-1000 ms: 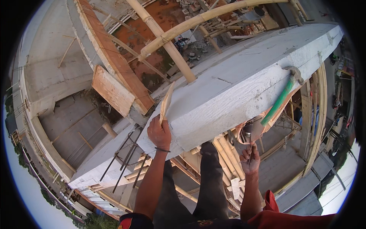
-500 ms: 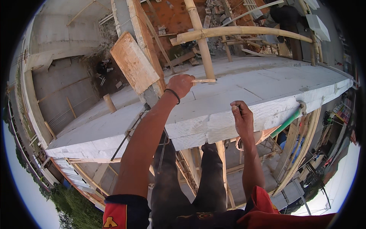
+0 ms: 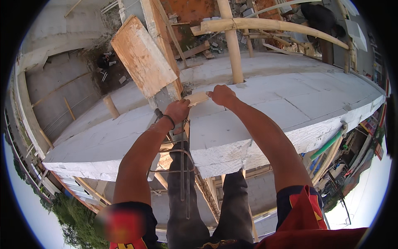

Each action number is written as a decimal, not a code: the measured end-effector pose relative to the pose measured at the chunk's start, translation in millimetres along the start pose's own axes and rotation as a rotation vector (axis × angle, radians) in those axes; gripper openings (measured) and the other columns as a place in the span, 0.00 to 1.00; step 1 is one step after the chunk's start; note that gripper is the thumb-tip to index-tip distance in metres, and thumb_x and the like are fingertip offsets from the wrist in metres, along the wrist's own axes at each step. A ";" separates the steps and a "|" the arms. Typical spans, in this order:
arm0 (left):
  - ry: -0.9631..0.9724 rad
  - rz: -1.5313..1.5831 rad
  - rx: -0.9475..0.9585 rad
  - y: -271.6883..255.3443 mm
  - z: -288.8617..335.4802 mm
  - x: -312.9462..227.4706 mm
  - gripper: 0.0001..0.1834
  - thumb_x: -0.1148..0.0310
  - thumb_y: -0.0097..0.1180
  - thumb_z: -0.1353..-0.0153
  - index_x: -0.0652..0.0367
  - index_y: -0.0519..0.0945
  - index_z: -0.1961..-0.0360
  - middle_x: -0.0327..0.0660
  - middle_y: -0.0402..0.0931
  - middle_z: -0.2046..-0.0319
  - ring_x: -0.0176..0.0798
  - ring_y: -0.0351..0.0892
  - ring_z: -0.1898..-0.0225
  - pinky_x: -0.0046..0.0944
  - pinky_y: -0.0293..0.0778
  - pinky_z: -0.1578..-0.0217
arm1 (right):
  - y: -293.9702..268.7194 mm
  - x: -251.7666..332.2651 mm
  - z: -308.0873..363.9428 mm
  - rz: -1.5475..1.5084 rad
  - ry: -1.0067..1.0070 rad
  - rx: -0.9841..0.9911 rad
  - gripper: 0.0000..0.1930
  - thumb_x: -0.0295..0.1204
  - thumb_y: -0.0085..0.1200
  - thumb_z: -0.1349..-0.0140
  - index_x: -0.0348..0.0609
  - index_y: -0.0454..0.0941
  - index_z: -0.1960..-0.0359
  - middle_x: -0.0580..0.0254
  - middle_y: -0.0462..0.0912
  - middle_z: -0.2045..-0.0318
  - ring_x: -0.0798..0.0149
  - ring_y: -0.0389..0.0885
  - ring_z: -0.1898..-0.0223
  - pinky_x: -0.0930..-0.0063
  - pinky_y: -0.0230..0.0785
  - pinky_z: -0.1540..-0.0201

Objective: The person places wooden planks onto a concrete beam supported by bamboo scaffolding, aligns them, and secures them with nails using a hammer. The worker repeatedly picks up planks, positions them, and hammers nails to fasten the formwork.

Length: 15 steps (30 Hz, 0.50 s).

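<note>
Well, a flat bit of wood [image 3: 197, 98] was held over the white wall [image 3: 265, 108].
The left hand [image 3: 177, 110] had its grip closed on one end, and the right hand [image 3: 223, 96] had its grip pinched on the other. Whether the wood touched the wall was hard to tell. A green-handled hammer [image 3: 327, 145] hung at the wall's near edge; a bamboo pole [image 3: 232, 52] rose at its far side.

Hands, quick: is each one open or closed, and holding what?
Left hand: closed, holding the left end of a wooden piece.
Right hand: closed at that piece's right end; whether it grips anything cannot be told.
</note>
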<state>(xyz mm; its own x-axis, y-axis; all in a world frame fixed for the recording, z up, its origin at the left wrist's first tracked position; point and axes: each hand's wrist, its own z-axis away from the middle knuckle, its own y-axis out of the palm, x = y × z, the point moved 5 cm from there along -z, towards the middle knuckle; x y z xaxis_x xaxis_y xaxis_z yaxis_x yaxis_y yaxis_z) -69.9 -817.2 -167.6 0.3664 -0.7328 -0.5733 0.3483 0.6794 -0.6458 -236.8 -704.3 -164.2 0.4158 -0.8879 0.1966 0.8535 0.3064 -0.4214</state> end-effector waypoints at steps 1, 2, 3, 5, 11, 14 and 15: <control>-0.004 0.019 0.020 11.8 0.3 4.8 0.11 0.67 0.53 0.42 0.59 0.75 0.59 0.48 0.77 0.60 0.53 0.79 0.59 0.48 0.75 0.58 | 10.8 -1.0 -10.0 0.018 0.026 0.038 0.23 0.49 0.49 0.36 0.39 0.82 0.59 0.48 0.83 0.60 0.50 0.81 0.52 0.58 0.73 0.51; 0.007 0.018 0.017 21.4 -0.7 9.2 0.11 0.68 0.54 0.42 0.59 0.74 0.59 0.48 0.77 0.60 0.53 0.79 0.59 0.47 0.75 0.58 | 21.4 -0.1 -21.6 0.014 0.015 0.107 0.24 0.49 0.49 0.37 0.38 0.82 0.59 0.48 0.83 0.60 0.50 0.81 0.52 0.58 0.73 0.51; 0.015 0.019 0.021 30.4 -1.2 14.0 0.12 0.68 0.54 0.43 0.59 0.74 0.59 0.48 0.77 0.60 0.53 0.79 0.59 0.47 0.76 0.58 | 32.2 1.1 -33.5 0.007 0.005 0.179 0.24 0.50 0.50 0.37 0.38 0.82 0.59 0.48 0.83 0.60 0.50 0.81 0.52 0.58 0.73 0.51; 0.067 -0.012 0.009 44.0 -1.4 21.5 0.12 0.68 0.54 0.44 0.59 0.74 0.59 0.47 0.76 0.60 0.52 0.78 0.59 0.47 0.75 0.58 | 55.7 3.6 -49.8 0.011 -0.031 0.238 0.24 0.50 0.50 0.37 0.37 0.82 0.63 0.50 0.83 0.66 0.51 0.82 0.58 0.59 0.74 0.53; 0.049 -0.094 -0.067 63.9 -11.1 41.9 0.13 0.67 0.56 0.46 0.57 0.75 0.59 0.42 0.77 0.61 0.46 0.76 0.57 0.47 0.70 0.53 | 98.1 14.6 -89.5 0.139 -0.229 0.137 0.27 0.52 0.52 0.38 0.34 0.81 0.69 0.50 0.82 0.76 0.51 0.83 0.66 0.59 0.74 0.57; 0.058 -0.149 -0.006 67.6 -19.0 52.7 0.15 0.65 0.57 0.47 0.56 0.76 0.58 0.40 0.77 0.61 0.43 0.73 0.53 0.50 0.64 0.47 | 101.6 5.5 -105.7 0.005 -0.203 0.279 0.29 0.53 0.54 0.41 0.31 0.81 0.63 0.41 0.83 0.64 0.45 0.82 0.58 0.57 0.73 0.55; 0.048 -0.164 0.044 71.0 -22.0 55.9 0.15 0.64 0.58 0.47 0.55 0.76 0.58 0.39 0.78 0.61 0.43 0.72 0.50 0.52 0.61 0.44 | 100.5 2.7 -109.6 -0.016 -0.227 0.292 0.30 0.53 0.55 0.42 0.30 0.81 0.64 0.41 0.83 0.64 0.44 0.81 0.58 0.58 0.73 0.55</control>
<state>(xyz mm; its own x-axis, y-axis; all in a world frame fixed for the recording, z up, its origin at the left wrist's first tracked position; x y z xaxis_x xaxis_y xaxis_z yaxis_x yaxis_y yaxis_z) -43.7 -810.7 -256.6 0.2606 -0.8343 -0.4859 0.4377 0.5507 -0.7108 -184.4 -713.5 -303.0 0.4331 -0.8047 0.4059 0.9003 0.4075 -0.1528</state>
